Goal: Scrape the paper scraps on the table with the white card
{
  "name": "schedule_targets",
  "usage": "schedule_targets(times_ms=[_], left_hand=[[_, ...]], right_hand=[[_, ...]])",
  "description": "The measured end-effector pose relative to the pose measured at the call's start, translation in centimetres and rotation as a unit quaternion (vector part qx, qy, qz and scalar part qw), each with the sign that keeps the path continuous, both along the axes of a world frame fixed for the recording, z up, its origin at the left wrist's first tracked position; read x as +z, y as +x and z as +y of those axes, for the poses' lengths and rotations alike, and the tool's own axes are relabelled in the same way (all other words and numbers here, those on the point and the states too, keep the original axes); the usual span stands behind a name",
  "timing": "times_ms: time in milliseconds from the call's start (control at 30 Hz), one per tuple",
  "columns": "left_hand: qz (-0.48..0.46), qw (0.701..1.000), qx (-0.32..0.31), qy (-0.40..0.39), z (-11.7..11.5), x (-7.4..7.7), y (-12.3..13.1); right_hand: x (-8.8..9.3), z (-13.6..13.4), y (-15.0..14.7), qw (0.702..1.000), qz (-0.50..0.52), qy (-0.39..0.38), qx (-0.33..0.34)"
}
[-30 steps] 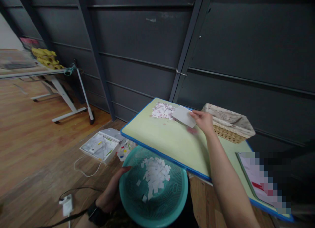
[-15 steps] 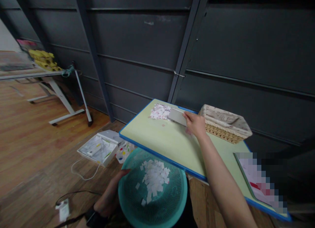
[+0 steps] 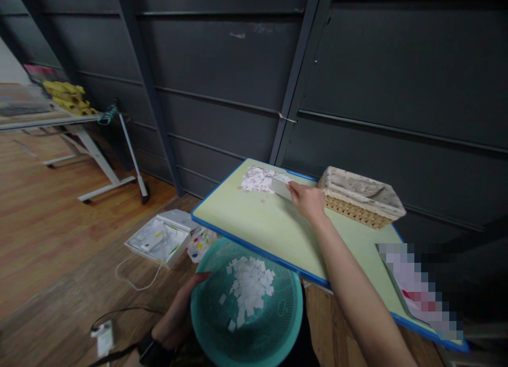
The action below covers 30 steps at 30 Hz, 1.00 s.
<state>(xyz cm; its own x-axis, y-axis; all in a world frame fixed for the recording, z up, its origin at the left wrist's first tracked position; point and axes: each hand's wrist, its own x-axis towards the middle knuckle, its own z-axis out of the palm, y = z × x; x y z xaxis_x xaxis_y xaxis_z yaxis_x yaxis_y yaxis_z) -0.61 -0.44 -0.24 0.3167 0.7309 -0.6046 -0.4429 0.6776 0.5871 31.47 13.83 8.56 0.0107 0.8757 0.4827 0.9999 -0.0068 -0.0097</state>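
My right hand grips a flat greyish-white card whose edge meets a pile of small paper pieces. The pile lies at the far left part of a pale yellow-green table with a blue rim. Below the near edge of the table is a teal plastic basket, with a heap of white paper squares inside. My left hand holds the left rim of this basket, thumb over the edge and the other fingers hidden.
A lined wicker basket stands at the table's back right, and a partly pixelated flat item lies at the right. On the floor are an open white box and a power strip. A dark panelled wall rises behind.
My right hand has shifted left with the card, closer to the paper pile, and the pile now spreads further right behind the card. My left hand and the teal basket stay put.
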Motion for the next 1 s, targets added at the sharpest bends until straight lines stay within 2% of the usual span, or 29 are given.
schedule_targets(times_ms=[233, 333, 433, 667, 833, 1000], left_hand=[[0.032, 0.999, 0.010, -0.036, -0.3, 1.1, 0.6], [0.034, 0.999, 0.015, -0.038, -0.3, 1.5, 0.8], [0.011, 0.999, 0.008, -0.040, -0.3, 1.1, 0.5], [-0.018, 0.999, -0.010, -0.030, -0.2, -0.5, -0.2], [-0.021, 0.999, -0.002, -0.031, -0.1, 0.1, 0.1], [-0.011, 0.999, -0.003, -0.045, -0.2, 0.9, 0.3]], right_hand=[[-0.2, 0.2, 0.3, 0.999, 0.024, 0.010, 0.022], [-0.2, 0.3, 0.5, 0.999, 0.026, 0.026, 0.010], [-0.2, 0.3, 0.6, 1.000, 0.012, 0.024, -0.012], [0.1, 0.2, 0.7, 1.000, -0.013, 0.006, 0.005], [0.1, 0.2, 0.6, 1.000, -0.023, 0.002, -0.014], [0.3, 0.2, 0.4, 0.999, -0.034, -0.017, 0.004]])
